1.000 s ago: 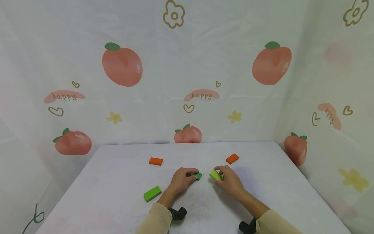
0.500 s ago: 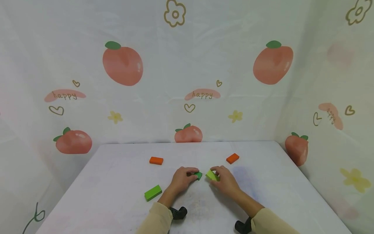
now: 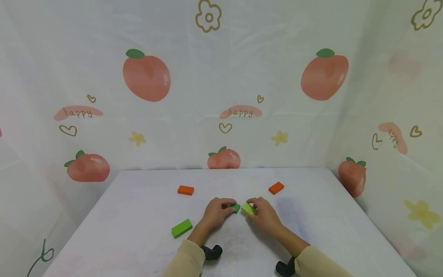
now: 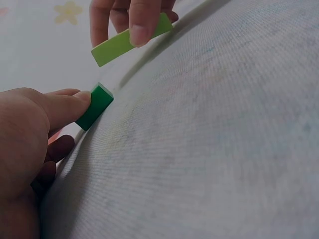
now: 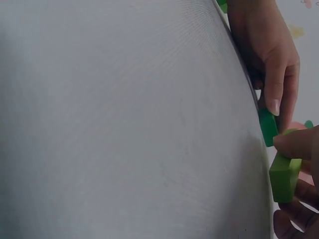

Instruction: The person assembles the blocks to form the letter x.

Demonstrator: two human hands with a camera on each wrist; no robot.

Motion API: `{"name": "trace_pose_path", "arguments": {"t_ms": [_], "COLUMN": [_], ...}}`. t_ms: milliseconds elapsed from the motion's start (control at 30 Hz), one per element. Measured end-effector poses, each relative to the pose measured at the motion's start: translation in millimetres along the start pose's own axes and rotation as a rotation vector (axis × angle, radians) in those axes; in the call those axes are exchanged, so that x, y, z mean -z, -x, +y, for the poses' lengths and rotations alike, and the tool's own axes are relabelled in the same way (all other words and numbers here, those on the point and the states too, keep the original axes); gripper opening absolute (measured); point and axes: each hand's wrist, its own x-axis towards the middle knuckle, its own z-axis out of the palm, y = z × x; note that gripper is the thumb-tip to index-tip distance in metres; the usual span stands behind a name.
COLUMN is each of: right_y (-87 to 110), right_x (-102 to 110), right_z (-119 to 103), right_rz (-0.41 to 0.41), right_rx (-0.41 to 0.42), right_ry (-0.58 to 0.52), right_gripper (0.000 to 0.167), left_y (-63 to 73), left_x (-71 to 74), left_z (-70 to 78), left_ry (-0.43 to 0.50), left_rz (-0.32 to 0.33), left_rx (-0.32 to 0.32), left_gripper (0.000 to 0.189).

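My left hand [image 3: 216, 212] pinches a dark green block [image 3: 236, 208] between thumb and fingers, low at the tabletop near the middle of the table. Facing it, my right hand [image 3: 264, 215] holds a light green block [image 3: 248, 209] by its sides. A narrow gap parts the two blocks in the head view. In the left wrist view the light green block [image 4: 130, 40] is tilted and raised above the cloth, while the dark green block [image 4: 94, 107] sits down at the surface. Part of each block is covered by fingers.
On the white table [image 3: 138, 215] lie an orange block [image 3: 185, 190] at back left, another orange block [image 3: 276, 187] at back right, and a bright green block [image 3: 182, 228] left of my left forearm. A printed curtain [image 3: 180, 115] hangs behind the table.
My right hand has moved left with the light green block, bringing it close to the dark green block. The left hand stays in place with its block.
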Motion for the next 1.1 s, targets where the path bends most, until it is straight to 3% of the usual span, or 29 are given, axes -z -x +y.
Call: {"name": "trace_pose_path", "arguments": {"t_ms": [567,1100], "right_y": [-6.2,-6.6], "right_x": [-3.5,-4.2], "right_z": [-8.9,-8.2], "right_rz": [-0.081,-0.083], "right_rx": [-0.014,0.038], "right_ry": [0.054,0.049], "right_gripper": [0.037,0.036], "left_y": [0.2,-1.0], "left_x": [-1.5,-2.3], "left_z": [-1.8,-2.4], "left_ry": [-0.005,-0.012], "left_rz": [0.011,0.014], "left_rx": [-0.012,-0.018], "left_gripper": [0.024,0.024]}}
